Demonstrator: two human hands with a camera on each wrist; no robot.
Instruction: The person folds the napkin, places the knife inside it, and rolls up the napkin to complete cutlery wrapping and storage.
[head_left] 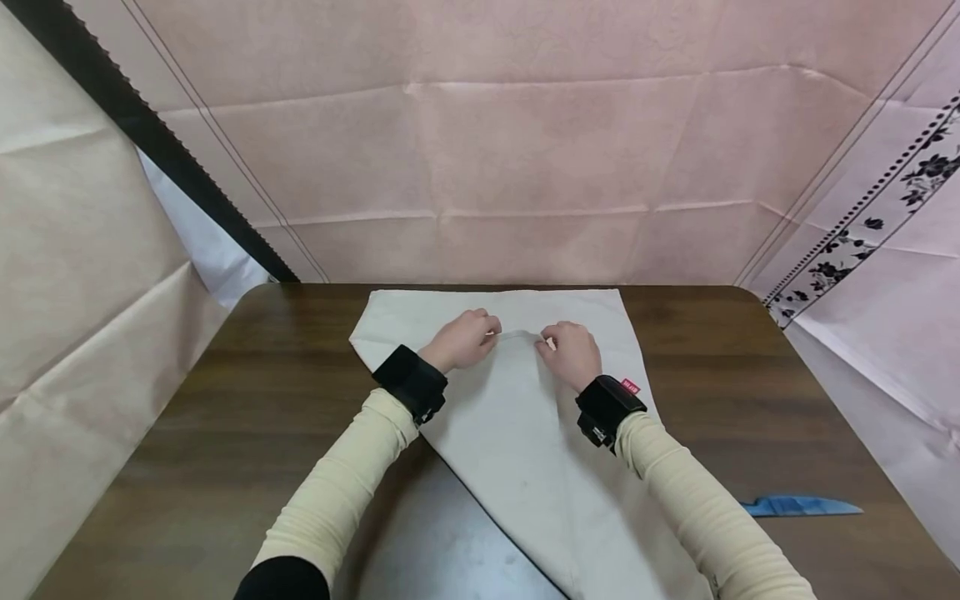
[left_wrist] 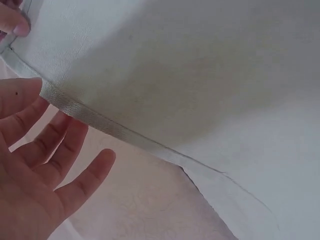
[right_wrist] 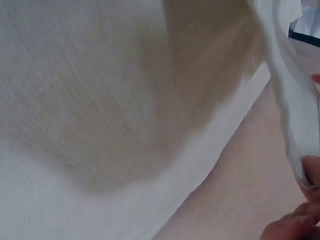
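A large white cloth [head_left: 525,467] with a stitched hem spreads over the table and toward the person. Near its far end, my left hand [head_left: 463,339] pinches the hem [left_wrist: 85,114]; in the left wrist view the thumb lies on one side and the fingers behind, the little finger free. Opposite it, my right hand [head_left: 572,354] pinches the same edge, a short length of which runs between the hands. The right wrist view shows the hem band [right_wrist: 292,95] hanging slack beside the right hand [right_wrist: 295,220], which is partly cut off by the frame.
The brown wooden table [head_left: 750,375] lies under the cloth. A blue blade [head_left: 806,506], like a knife's, lies at the right beside the right sleeve, its other end hidden. Creased pale sheets [head_left: 525,150] hang behind and at both sides.
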